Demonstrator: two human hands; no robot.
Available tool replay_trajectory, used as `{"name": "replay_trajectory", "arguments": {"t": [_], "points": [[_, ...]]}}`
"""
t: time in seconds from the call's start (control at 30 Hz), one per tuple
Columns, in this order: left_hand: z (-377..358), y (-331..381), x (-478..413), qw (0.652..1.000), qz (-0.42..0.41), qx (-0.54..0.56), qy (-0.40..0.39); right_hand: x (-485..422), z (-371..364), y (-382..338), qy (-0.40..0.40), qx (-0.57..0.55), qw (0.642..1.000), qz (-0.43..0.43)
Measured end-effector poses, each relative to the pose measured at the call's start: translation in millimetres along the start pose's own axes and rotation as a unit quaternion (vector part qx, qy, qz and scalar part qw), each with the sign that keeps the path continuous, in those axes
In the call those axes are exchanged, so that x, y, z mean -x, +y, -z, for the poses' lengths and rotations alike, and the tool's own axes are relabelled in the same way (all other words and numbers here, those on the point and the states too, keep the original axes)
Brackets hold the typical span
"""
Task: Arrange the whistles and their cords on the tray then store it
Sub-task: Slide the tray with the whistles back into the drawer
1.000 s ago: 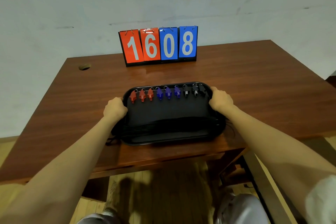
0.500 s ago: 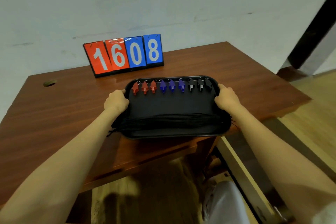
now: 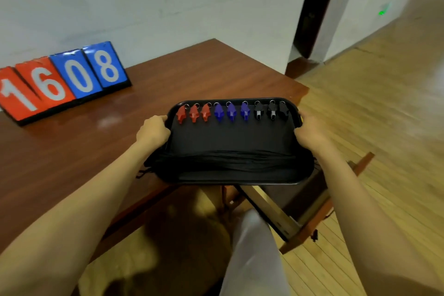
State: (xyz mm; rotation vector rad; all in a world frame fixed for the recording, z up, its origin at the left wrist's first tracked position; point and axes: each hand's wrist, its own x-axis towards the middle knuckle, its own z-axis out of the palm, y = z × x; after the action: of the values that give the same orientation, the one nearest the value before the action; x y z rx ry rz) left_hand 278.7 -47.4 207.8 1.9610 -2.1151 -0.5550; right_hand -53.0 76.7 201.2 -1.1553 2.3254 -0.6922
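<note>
Gripping the flat black plastic tray (image 3: 230, 138) by its ends, left hand (image 3: 153, 131) and right hand (image 3: 311, 134) hold it at the brown wooden table (image 3: 72, 151)'s near-right corner, above an open wooden drawer (image 3: 302, 216). The coloured plastic whistles (image 3: 230, 113) and bundled black cords (image 3: 223, 160) look arranged; storing remains.

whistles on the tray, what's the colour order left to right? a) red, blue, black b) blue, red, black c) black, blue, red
a: at the far edge of the tray the red whistles lie leftmost, the blue whistles in the middle, the black whistles rightmost.
</note>
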Motion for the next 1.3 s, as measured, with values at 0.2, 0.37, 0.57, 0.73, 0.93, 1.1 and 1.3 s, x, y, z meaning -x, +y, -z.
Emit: {"name": "replay_trajectory", "arguments": {"t": [0.2, 0.37, 0.57, 0.73, 0.93, 1.1, 1.3], "points": [[-39.0, 60.2, 7.2, 0.995, -0.096, -0.012, -0.029, 29.5, 27.5, 75.0, 0.041, -0.004, 0.995, -0.092], [-78.5, 98.7, 16.4, 0.989, -0.128, -0.055, -0.047, 56.7, 33.0, 129.7, 0.074, -0.052, 0.982, -0.167], [-113.8, 129.6, 28.1, 0.982, -0.158, -0.07, -0.074, 71.1, 38.7, 179.0, 0.109, -0.103, 0.959, -0.239], [-130.1, 143.0, 34.9, 0.979, -0.165, -0.064, -0.102, 80.5, 38.0, 199.3, 0.124, -0.265, 0.918, -0.268], [-137.6, 153.4, 41.7, 0.972, -0.184, -0.045, -0.137, 85.8, 39.3, 207.9, 0.149, -0.372, 0.871, -0.284], [-142.5, 142.1, 64.9, 0.974, -0.204, 0.03, -0.094, 87.1, 38.1, 211.0, 0.18, -0.419, 0.84, -0.294], [-168.1, 107.9, 131.7, 0.983, -0.115, 0.141, 0.031, 93.4, 23.0, 211.7, 0.178, -0.475, 0.803, -0.313]]}}
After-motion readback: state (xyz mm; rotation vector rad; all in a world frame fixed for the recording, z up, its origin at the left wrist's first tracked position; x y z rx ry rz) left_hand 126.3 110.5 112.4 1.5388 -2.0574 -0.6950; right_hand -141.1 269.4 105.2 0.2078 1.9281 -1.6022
